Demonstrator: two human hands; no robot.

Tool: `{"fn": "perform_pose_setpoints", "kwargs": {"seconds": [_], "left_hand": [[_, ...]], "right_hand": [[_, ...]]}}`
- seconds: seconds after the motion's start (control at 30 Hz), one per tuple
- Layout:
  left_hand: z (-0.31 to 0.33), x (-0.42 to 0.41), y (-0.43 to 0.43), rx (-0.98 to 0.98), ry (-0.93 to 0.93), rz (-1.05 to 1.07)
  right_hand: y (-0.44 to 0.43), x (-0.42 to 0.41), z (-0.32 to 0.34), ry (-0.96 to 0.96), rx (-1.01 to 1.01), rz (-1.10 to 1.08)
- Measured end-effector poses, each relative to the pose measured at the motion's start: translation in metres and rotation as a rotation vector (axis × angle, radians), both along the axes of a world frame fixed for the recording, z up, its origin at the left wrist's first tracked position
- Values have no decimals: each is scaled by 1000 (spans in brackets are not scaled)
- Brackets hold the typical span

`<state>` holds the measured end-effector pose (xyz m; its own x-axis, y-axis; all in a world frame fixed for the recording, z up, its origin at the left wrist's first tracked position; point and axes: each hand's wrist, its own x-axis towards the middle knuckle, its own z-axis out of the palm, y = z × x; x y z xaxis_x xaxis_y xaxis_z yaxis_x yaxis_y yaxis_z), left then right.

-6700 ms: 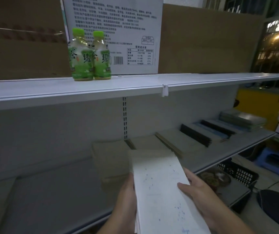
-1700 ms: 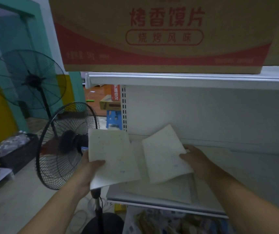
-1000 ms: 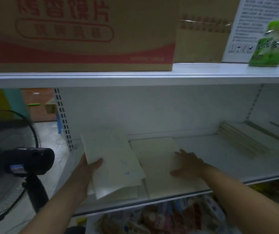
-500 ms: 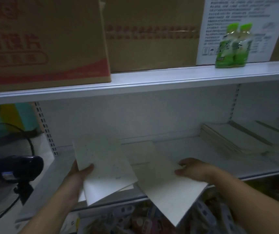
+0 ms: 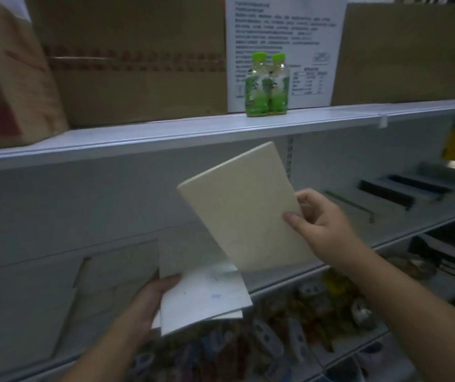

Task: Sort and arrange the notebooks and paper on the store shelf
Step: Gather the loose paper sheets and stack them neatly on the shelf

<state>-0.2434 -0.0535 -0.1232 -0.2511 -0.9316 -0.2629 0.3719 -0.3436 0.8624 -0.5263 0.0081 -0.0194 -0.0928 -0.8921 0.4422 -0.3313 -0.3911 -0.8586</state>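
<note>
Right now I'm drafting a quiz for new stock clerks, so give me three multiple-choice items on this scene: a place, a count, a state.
1. Where do the green bottles stand? A. on the upper shelf B. on the floor C. in a basket
2. How many green bottles are there? A. one B. two C. four
3. The cream notebook is: A. lying flat on the shelf B. held up by the right hand C. inside a box
Answers: 1 A, they stand at its front edge before a white box; 2 B, two green caps show side by side; 3 B, thumb and fingers pinch its edge.
</note>
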Motion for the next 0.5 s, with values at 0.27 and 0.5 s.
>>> {"fn": "perform_pose_setpoints", "kwargs": {"seconds": [0.27,0.5], "left_hand": [[-11,-75,1,-18,-111,-185],[-18,-114,-17,3,-101,-346]], "right_hand": [[20,-41,18,410,315,-276],[20,-71,26,253,522,-259]]}}
